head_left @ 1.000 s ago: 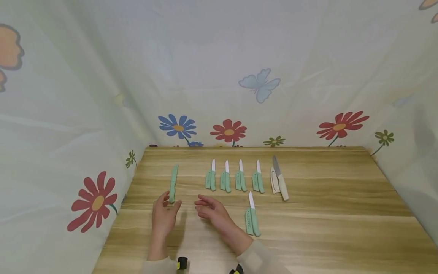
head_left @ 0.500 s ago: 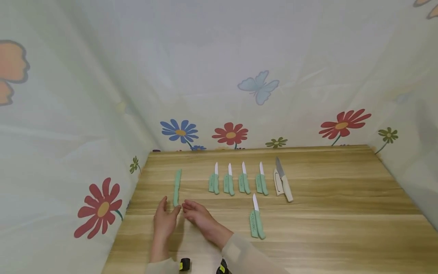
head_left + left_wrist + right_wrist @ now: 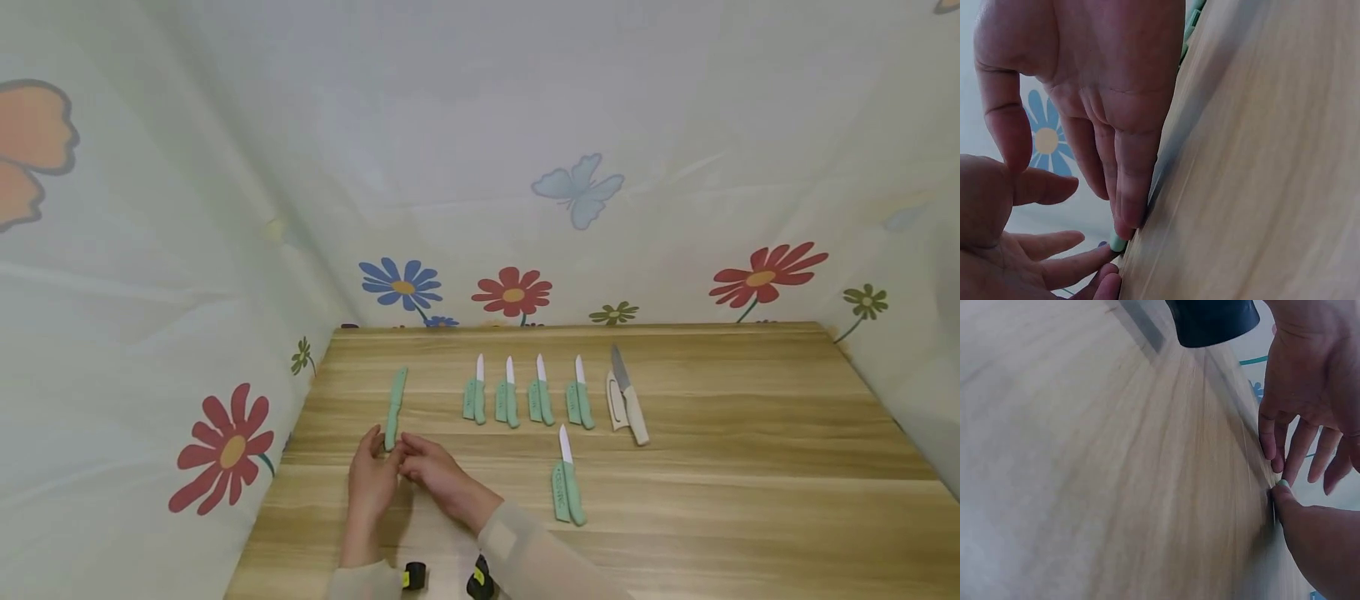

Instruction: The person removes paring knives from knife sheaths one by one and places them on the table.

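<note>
A green knife in its sheath (image 3: 396, 400) lies at the left of the wooden table, handle toward me. My left hand (image 3: 372, 483) is at its handle end, fingers on one side and thumb on the other. From the right, my right hand (image 3: 442, 479) brings its fingertips to the same end, beside the left thumb. In the left wrist view, the green handle end (image 3: 1117, 242) shows between the fingertips of the left hand (image 3: 997, 262) and right hand (image 3: 1104, 81). Only a bit of green handle (image 3: 1282, 483) shows in the right wrist view. Both hands' fingers are mostly straight.
Several green knives (image 3: 542, 404) stand out in a row farther right, each beside its sheath. A cream-handled knife (image 3: 636, 412) with its sheath ends the row. One more green knife (image 3: 572, 492) lies nearer me. A flowered curtain (image 3: 480, 167) encloses the table (image 3: 735, 467).
My right hand has moved left, up to the knife's handle end, where my left hand stays. The sheathed knife has shifted slightly. The head view has drifted a little.
</note>
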`<move>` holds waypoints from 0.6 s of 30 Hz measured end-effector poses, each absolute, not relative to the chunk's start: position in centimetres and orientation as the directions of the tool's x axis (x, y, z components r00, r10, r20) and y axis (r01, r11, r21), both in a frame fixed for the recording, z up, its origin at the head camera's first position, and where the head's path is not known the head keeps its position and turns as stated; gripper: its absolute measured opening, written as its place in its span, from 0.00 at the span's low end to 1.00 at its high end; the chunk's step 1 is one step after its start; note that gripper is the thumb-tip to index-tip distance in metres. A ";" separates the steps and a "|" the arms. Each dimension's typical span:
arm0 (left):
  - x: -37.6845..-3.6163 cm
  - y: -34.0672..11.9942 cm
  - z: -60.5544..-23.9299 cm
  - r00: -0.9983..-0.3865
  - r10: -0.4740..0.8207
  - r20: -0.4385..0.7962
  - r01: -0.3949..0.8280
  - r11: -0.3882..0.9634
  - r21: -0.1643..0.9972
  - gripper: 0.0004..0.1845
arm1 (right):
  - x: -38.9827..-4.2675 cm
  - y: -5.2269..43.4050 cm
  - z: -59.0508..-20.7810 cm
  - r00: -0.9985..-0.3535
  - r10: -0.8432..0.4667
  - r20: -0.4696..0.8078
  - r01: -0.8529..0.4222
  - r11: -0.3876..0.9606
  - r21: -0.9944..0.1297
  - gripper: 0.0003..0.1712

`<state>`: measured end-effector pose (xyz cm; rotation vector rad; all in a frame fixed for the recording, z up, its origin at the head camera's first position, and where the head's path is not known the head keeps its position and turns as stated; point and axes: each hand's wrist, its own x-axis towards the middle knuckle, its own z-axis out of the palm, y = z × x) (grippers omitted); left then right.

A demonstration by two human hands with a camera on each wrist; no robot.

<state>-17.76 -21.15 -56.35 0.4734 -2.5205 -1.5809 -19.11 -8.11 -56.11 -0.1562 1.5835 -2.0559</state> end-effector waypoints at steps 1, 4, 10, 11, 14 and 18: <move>-17.7 -21.1 -56.3 -0.939 -0.340 -0.056 -0.199 0.404 0.893 0.33 | -19.1 -8.1 -56.1 -0.853 -0.471 -0.226 0.340 -0.172 -0.925 0.44; -17.6 -20.9 -56.2 -0.921 -0.387 -0.036 -0.210 0.419 0.884 0.31 | -19.0 -7.9 -56.2 -0.860 -0.458 -0.226 0.343 -0.189 -0.920 0.43; -17.3 -20.8 -56.2 -0.900 -0.436 -0.017 -0.242 0.468 0.850 0.27 | -18.6 -7.4 -56.0 -0.870 -0.438 -0.227 0.344 -0.207 -0.916 0.41; -17.3 -20.8 -56.2 -0.900 -0.436 -0.014 -0.243 0.474 0.846 0.27 | -18.6 -7.3 -56.0 -0.870 -0.437 -0.229 0.345 -0.207 -0.916 0.41; -17.2 -20.8 -56.2 -0.905 -0.424 -0.027 -0.245 0.470 0.848 0.28 | -18.4 -7.0 -56.1 -0.872 -0.435 -0.226 0.341 -0.207 -0.917 0.41; -17.1 -21.0 -56.3 -0.933 -0.349 -0.085 -0.230 0.398 0.888 0.31 | -18.1 -6.4 -56.1 -0.878 -0.425 -0.218 0.327 -0.202 -0.923 0.37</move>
